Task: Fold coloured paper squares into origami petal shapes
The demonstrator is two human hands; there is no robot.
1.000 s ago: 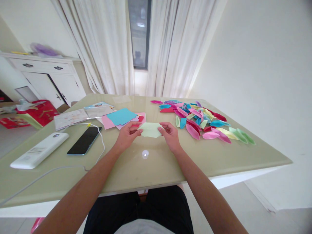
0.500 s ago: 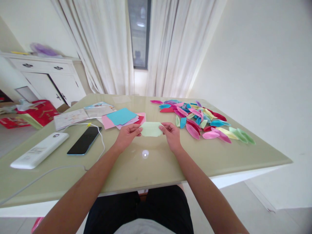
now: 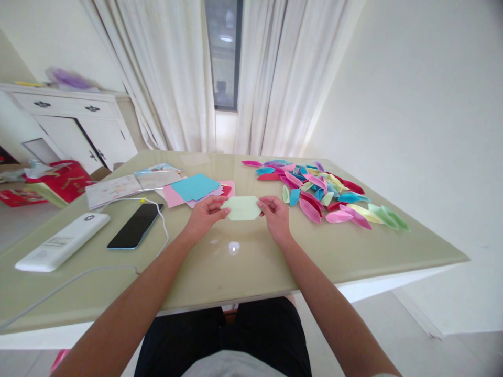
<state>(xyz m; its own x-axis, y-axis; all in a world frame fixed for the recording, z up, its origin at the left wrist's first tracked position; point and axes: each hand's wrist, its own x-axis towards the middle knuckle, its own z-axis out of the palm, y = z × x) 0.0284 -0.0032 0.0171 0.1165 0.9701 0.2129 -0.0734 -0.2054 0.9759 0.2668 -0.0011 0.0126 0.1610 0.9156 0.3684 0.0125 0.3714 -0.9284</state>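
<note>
A pale green folded paper (image 3: 241, 208) is held just above the glossy table (image 3: 243, 262), in front of me. My left hand (image 3: 204, 215) pinches its left end and my right hand (image 3: 275, 216) pinches its right end, fingers closed on the paper. Behind my left hand lies a stack of flat coloured sheets (image 3: 195, 188), blue on top, pink and red beneath. To the right of my right hand spreads a heap of folded paper pieces (image 3: 322, 193) in pink, blue, red, yellow and green.
A black phone (image 3: 135, 225) lies at the left with a white cable (image 3: 118, 268) curving past it. Further left is a white remote-like device (image 3: 63, 242). Printed sheets (image 3: 118, 187) lie at the back left. White curtains, a cabinet and red boxes stand beyond the table.
The green paper has stayed between both hands; its ends now look more pointed and the hands have shifted very slightly. Nothing else on the table moved.
</note>
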